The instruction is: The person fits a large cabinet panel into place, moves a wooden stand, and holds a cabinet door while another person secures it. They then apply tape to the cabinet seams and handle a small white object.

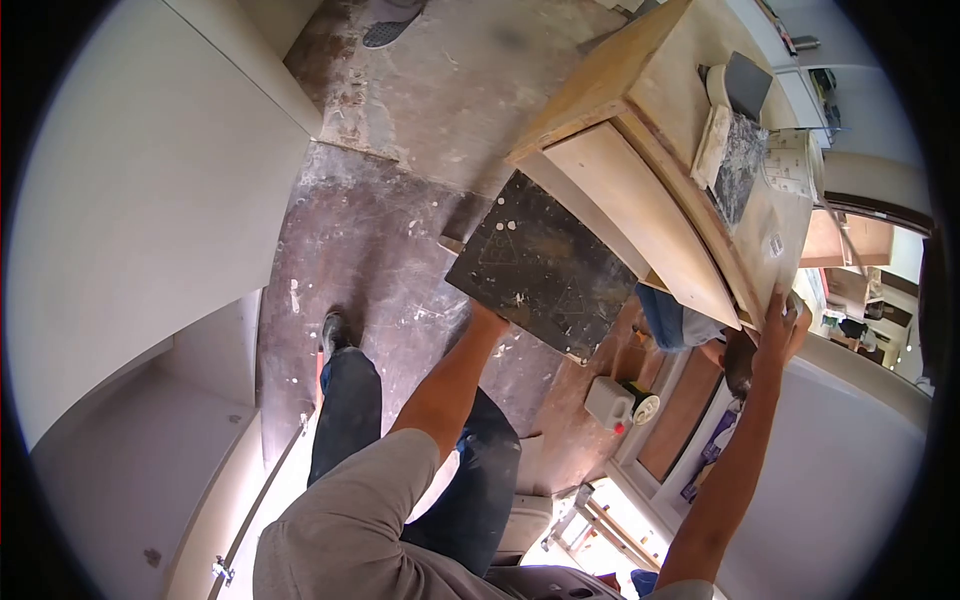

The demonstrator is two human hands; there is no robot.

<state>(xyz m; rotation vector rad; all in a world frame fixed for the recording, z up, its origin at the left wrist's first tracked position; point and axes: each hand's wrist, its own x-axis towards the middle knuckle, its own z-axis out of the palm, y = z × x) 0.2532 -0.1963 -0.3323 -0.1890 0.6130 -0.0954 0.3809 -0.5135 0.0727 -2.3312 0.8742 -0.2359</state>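
Observation:
My left hand [487, 318] reaches to the near edge of a black, scuffed board [545, 268] with pale spots; the fingers are hidden beneath or behind it. The board lies below the open front of a wooden cabinet [575, 110], whose light wood panel [640, 215] slants along that side. At the cabinet's right end my right hand [784, 325] is up by the corner of the top. Its fingers are curled, with a small whitish thing among them that I cannot make out. Near that hand a small label [776, 245] sticks to the cabinet top.
Another person [665, 318] is low behind the cabinet. A jug [608, 402] with a red cap stands on the stained floor [370, 240] beside a round container [643, 406]. A dusty black-and-white block [738, 165] and a bucket [793, 165] sit on the cabinet. Pale panels [140, 200] rise at left.

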